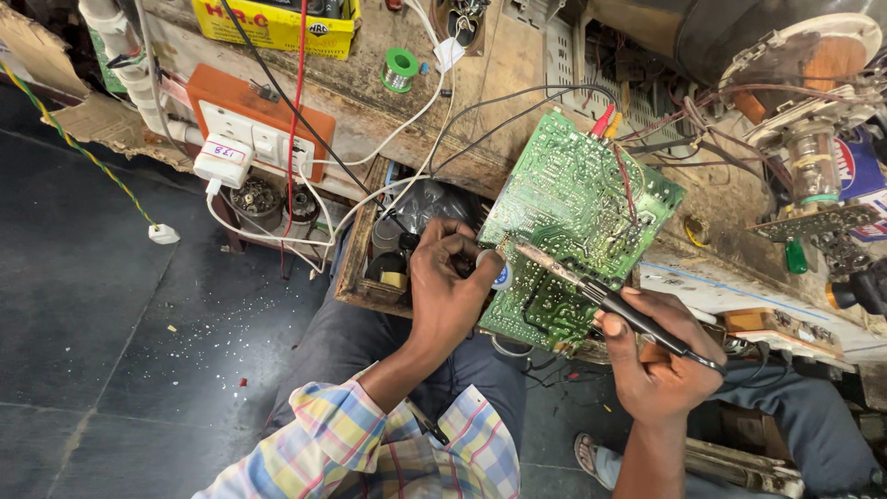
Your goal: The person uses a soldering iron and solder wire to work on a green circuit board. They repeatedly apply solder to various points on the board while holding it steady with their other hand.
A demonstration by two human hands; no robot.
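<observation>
Holding a soldering iron in the right hand: fingers wrapped tight round the black handle, pen-style, metal tip pointing up-left away from the grip onto the solder side of a green circuit board.

Left hand sits just left of the iron tip, at the board's lower left edge. Thumb and fingers pressed together on a small round blue-and-white thing, maybe a solder reel, can't tell for sure. It touches the board edge, close to the iron tip.

Board is tilted, propped over the lap, leaning up and away from both hands. Red and black wires run off its top corner beyond the grip.

Containers: open wooden drawer directly behind the left hand, past the knuckles. Inside it a crumpled dark plastic bag, a small jar-like piece with a yellowish band, rest too dark to read. A yellow box sits at the far bench edge, contents not visible.

Further from the left grip, up-left: orange socket board with a white plug adapter, white cable trailing. Green solder spool on the bench above the left hand. Tube neck with its small board far right, above the right hand.
</observation>
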